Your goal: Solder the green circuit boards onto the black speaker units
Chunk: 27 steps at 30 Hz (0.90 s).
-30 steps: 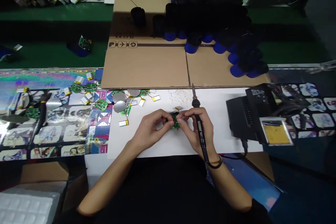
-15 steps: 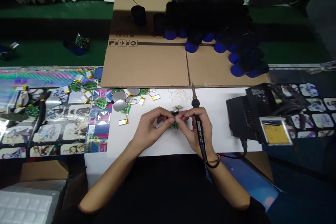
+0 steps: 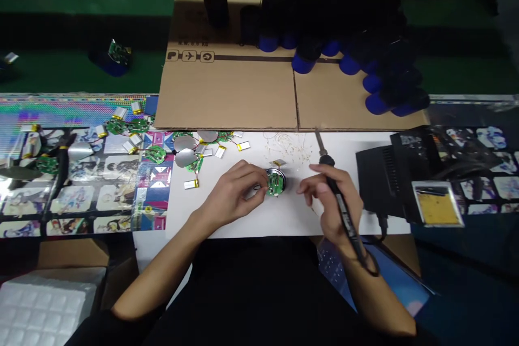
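The person's left hand (image 3: 233,198) lies low on a white paper sheet (image 3: 292,221), with its curled fingers (image 3: 259,188) against the edge of a round green circuit board (image 3: 274,184) seated in a dark circular ring. The board sits near the middle of the sheet, and the contact looks meant to keep it from sliding (whether the fingers pinch it or only rest there is hard to tell). The right hand (image 3: 330,200) stays apart from the board, closed around the handle of a slim black soldering iron (image 3: 343,211), while its front fingers stretch loosely toward the board without touching it. The iron's metal tip (image 3: 320,143) points up and away, apparently to keep it clear of the left hand.

A small yellow pouch battery (image 3: 278,163) lies just above the board, beside a tangle of fine wire clippings (image 3: 284,146). Silver discs (image 3: 185,158) and more green circuit boards (image 3: 156,154) lie to the left, seemingly within easy reach. A black soldering station (image 3: 385,178) stands to the right (on the iron's side, which suits its cable).
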Available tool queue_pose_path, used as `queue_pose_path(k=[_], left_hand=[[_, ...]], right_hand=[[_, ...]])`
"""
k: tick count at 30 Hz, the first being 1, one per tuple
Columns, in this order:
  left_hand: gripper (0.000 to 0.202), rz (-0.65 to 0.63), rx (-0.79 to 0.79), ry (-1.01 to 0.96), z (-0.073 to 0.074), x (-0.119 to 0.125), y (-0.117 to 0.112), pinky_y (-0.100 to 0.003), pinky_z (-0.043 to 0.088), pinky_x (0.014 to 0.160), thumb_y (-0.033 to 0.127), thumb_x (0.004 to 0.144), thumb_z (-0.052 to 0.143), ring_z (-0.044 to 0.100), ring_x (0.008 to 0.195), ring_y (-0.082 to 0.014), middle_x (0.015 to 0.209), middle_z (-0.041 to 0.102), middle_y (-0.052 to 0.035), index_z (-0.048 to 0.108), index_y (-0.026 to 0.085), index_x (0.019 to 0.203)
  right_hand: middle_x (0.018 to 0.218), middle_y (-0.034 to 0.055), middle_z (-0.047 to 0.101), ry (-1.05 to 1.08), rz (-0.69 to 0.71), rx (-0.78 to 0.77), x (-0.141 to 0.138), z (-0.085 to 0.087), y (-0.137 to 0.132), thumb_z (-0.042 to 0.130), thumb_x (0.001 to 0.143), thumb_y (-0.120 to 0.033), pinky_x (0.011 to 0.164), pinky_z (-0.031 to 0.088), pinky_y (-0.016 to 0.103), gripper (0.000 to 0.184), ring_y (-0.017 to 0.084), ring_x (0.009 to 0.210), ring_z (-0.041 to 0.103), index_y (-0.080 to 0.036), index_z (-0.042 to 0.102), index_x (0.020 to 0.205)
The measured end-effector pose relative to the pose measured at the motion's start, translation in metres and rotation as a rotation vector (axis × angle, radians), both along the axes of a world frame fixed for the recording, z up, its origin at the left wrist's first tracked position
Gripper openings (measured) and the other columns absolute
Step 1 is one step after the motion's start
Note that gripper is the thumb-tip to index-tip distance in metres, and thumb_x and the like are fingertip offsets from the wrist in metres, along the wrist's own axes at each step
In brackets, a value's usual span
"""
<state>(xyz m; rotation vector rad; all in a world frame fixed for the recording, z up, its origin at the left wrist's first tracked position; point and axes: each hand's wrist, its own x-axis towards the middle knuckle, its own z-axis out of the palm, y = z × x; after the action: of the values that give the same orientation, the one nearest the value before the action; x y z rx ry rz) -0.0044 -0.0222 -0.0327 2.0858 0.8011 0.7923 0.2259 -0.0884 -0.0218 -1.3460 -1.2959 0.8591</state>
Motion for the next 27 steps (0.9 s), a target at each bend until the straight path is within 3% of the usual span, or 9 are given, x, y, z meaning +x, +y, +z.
queue_pose_path(k=[2,4,8,13,20,27], left_hand=[[0.012,-0.035,0.04,0.048,0.0,-0.001,0.003,-0.036,0.053,0.091,0.014,0.101,0.059,0.067,0.098,-0.0211,0.105,0.077,-0.0055,0.068,0.021,0.099],[0.013,-0.062,0.064,0.076,0.002,-0.001,0.006,-0.036,0.053,0.088,0.014,0.101,0.058,0.065,0.096,-0.0215,0.105,0.078,-0.0053,0.069,0.021,0.1],[0.014,-0.095,0.078,0.112,0.006,-0.001,0.007,-0.036,0.053,0.087,0.016,0.103,0.056,0.063,0.095,-0.0224,0.104,0.077,-0.0068,0.069,0.02,0.101],[0.016,-0.108,0.033,0.136,0.007,-0.001,0.008,-0.037,0.053,0.089,0.017,0.103,0.054,0.064,0.099,-0.0232,0.106,0.076,-0.0074,0.069,0.02,0.1],[0.014,-0.107,0.043,0.105,0.008,0.001,0.008,-0.036,0.053,0.088,0.013,0.102,0.055,0.065,0.096,-0.022,0.103,0.075,-0.0082,0.067,0.017,0.097],[0.015,-0.109,0.034,0.115,0.007,0.001,0.008,-0.035,0.053,0.088,0.014,0.103,0.054,0.065,0.097,-0.0218,0.103,0.075,-0.008,0.067,0.017,0.097]], right_hand=[[0.067,-0.0025,0.068,0.092,-0.037,-0.047,0.006,0.006,0.001,0.053,0.106,-0.041,0.04,0.036,0.028,0.039,0.013,0.044,0.048,-0.028,0.056,0.143],[0.064,-0.0053,0.063,0.165,-0.091,-0.048,0.01,0.011,0.004,0.058,0.102,-0.047,0.037,0.028,0.025,0.047,0.012,0.042,0.046,-0.032,0.05,0.147],[0.073,-0.0029,0.067,0.158,-0.148,-0.032,0.021,0.014,0.003,0.073,0.094,-0.044,0.039,0.036,0.024,0.03,0.011,0.046,0.055,-0.029,0.066,0.119],[0.06,-0.003,0.067,-0.082,-0.23,0.029,0.037,0.015,-0.012,0.08,0.092,-0.031,0.036,0.041,0.023,0.009,0.011,0.041,0.058,-0.023,0.079,0.096],[0.061,-0.0033,0.07,-0.271,0.108,-0.004,0.039,0.031,-0.013,0.079,0.084,-0.024,0.042,0.05,0.023,0.011,0.013,0.047,0.064,-0.025,0.075,0.094],[0.066,-0.0024,0.072,-0.313,0.159,0.048,0.03,0.027,-0.005,0.076,0.081,-0.021,0.045,0.053,0.023,0.009,0.013,0.049,0.065,-0.024,0.073,0.089]])
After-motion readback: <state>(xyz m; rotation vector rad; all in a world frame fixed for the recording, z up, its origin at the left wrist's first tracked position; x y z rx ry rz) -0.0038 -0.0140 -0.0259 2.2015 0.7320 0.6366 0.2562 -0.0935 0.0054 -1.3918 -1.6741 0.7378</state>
